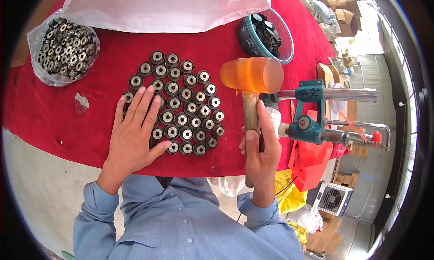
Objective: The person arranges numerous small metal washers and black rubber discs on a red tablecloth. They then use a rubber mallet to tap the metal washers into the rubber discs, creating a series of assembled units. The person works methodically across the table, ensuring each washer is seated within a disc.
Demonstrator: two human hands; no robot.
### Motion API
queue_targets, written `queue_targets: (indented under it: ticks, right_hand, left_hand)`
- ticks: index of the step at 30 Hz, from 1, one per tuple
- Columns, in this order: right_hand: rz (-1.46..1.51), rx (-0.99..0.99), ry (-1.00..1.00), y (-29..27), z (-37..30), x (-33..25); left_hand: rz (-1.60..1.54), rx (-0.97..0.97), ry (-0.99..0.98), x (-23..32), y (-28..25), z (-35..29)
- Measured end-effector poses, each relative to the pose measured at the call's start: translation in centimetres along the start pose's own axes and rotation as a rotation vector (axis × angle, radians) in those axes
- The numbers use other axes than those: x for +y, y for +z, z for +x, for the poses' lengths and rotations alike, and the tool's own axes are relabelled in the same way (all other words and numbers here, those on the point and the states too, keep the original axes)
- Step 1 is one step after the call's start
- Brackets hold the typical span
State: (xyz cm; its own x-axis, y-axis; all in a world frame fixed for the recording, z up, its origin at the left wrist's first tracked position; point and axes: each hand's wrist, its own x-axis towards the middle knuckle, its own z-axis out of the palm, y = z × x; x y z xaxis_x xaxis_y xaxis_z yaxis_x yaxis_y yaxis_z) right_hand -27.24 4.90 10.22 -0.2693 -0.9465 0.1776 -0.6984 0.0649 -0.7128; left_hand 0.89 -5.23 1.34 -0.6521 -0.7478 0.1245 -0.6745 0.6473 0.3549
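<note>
Blue shirt (185,219) right up close, filling the bottom of the view, and beyond it spreads the worktop (45,111), dressed in red cloth. Across its far edge lies a broad white sheet (162,9). Over on the right stands a teal press (308,93) with steel rods, and at far left a clear plastic bag (56,82) bulges with loose metal bearings (68,52). Far right, tucked beside the sheet, a bluish basin (292,47) carries dark discs (271,42). Now the mallet (251,74), amber head toward the basin, wooden handle toward the person; whether the head touches the cloth, I can't tell. Gripping that handle is the right hand (263,158), fingers wrapped round, index stretched along the wood. And the left hand (131,140)? Palm down, opened fairly wide, thumb well out, fingers lying over the cluster's left side. That cluster is black-rimmed rollers (186,133), packed close mid-worktop between the two hands, metal centres facing up. Smallest of all, a crumpled clear scrap (82,102) sits below the bag.
</note>
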Motion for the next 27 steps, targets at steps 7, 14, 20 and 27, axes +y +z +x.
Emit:
queue_targets:
  ticks: [7, 14, 20, 27]
  right_hand:
    - [-0.076, -0.101, 0.013, 2.5, -0.1, 2.3]
    - [0.073, -0.051, 0.187, 0.6, -0.4, 1.4]
    - [-0.021, -0.02, 0.074, -0.5, -3.5, 0.9]
    - [-0.08, -0.11, 0.112, 0.7, -3.3, 1.4]
  left_hand:
    - [-0.007, -0.014, 0.01, 0.2, -0.4, 0.3]
    - [-0.003, 0.019, 0.014, -0.1, 0.1, 0.2]
    - [0.012, -0.002, 0.003, 0.1, -0.1, 0.2]
    - [0.006, 0.023, 0.016, 0.1, 0.2, 0.1]
